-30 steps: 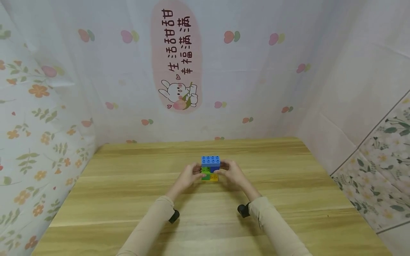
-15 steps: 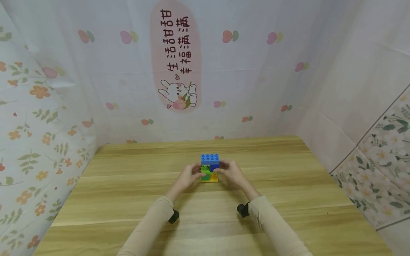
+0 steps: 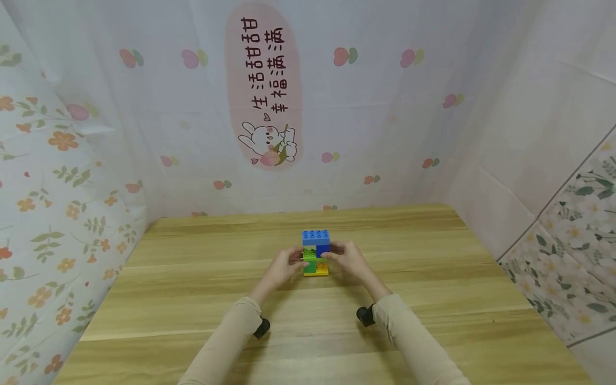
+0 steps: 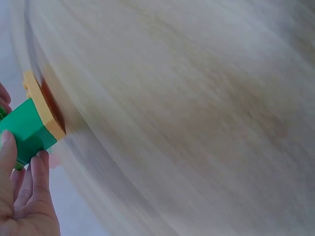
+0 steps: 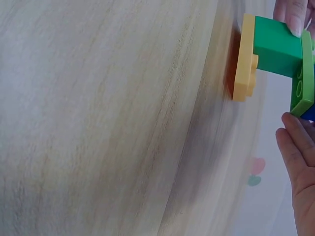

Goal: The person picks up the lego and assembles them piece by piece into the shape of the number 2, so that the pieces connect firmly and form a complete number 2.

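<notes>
The left hand (image 3: 284, 266) and right hand (image 3: 347, 259) both grasped the brick stack (image 3: 315, 252), blue atop green atop yellow, over the wooden table (image 3: 192, 278).

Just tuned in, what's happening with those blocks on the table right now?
A person has both hands on a small stack of toy bricks in the middle of a wooden table. The left hand holds its left side and the right hand its right side. The stack has a flat yellow plate at the bottom, green bricks above it and a blue studded brick on top. The wrist views suggest it is held just off the tabletop.
</notes>
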### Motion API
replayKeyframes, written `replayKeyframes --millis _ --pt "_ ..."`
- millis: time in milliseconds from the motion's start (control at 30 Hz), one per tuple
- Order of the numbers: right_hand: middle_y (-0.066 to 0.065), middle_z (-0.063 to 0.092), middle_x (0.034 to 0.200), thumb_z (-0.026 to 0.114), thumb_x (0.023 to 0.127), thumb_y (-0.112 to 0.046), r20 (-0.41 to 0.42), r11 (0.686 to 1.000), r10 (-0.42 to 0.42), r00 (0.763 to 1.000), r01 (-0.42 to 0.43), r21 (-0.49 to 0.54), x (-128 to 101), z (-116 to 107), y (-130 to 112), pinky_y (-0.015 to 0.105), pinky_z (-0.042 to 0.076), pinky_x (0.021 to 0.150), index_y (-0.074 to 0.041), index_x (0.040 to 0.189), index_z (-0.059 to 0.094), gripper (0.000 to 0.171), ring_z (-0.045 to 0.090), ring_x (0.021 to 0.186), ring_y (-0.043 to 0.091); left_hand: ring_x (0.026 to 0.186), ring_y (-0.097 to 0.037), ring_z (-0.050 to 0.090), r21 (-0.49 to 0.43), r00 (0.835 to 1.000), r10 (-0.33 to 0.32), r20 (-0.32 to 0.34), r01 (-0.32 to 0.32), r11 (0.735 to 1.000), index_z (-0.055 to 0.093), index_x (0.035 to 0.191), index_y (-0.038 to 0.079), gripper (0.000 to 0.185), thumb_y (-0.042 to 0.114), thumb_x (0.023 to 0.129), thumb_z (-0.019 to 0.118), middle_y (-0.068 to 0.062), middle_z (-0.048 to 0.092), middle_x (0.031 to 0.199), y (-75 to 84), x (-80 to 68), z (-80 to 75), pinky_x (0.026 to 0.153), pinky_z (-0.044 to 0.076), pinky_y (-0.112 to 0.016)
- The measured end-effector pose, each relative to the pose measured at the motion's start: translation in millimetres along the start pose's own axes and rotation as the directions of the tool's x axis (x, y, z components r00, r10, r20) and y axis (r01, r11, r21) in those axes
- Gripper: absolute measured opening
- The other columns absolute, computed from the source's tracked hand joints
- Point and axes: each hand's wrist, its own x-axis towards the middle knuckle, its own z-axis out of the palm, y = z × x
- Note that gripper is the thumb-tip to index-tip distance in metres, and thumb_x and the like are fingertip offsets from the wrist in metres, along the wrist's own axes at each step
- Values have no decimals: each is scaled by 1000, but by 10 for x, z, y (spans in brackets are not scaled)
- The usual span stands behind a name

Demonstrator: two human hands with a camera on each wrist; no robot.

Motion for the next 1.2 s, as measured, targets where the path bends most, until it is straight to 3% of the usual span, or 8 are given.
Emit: replayKeyframes --millis 167,533,767,1200 --pt "19 64 112 64 84 -20 3 1000 -15 1000 15 -14 -2 -2 -10 38 51 89 4 116 59 40 62 104 30 103 -36 60 7 1000 11 9 -11 1000 46 125 -10 47 4 83 64 -27 58 112 0 -1 24 87 53 -37" --pt "23 62 112 61 88 -16 4 999 -18 1000 18 -27 5 1 -39 40 51 88 9 116 58 38 62 103 33 107 -34 58 50 999 -30 31 29 998 42 130 -8 55 7 82 66 -25 56 117 -24 22 75 89 51 -37" --pt "23 61 115 61 88 -20 6 999 23 1000 -22 -32 -13 -3 -51 39 51 89 9 119 55 43 61 105 33 106 -36 58 66 999 -20 27 18 998 42 130 -9 54 5 83 65 -27 56 116 -2 1 81 90 51 -39" --pt "24 62 112 60 88 -14 31 1000 2 1000 -1 -29 -2 -6 -18 41 52 88 9 118 57 37 62 103 34 111 -35 54 63 994 -82 65 78 995 35 136 -6 63 12 84 65 -24 52 124 23 -21 93 91 49 -42"
